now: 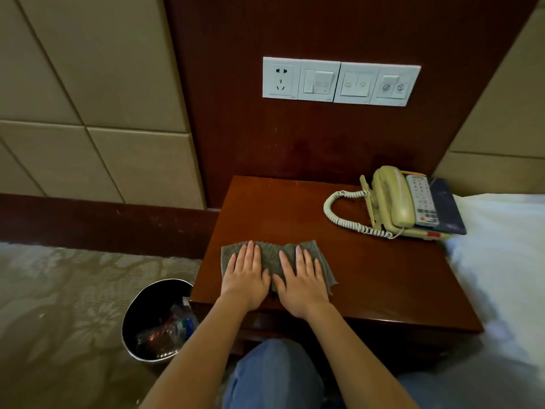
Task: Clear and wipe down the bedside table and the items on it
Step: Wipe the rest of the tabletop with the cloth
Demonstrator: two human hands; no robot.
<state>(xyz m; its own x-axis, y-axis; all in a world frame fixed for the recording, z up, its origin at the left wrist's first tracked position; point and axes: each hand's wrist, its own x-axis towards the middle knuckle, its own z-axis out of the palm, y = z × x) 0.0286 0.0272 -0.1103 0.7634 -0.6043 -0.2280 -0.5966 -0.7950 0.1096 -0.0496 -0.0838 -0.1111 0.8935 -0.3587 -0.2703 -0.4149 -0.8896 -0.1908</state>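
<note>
I press my left hand (246, 278) and right hand (300, 280) flat, fingers spread, on the grey cloth (272, 255) at lower centre of the bedside table (368, 270); the telephone (398, 202), right of frame, looks unwiped, I judge.

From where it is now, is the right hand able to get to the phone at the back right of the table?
Probably yes. The right hand lies flat on the grey cloth, and only bare table top lies between it and the phone. The coiled cord loops on the near side, so it might snag.
</note>
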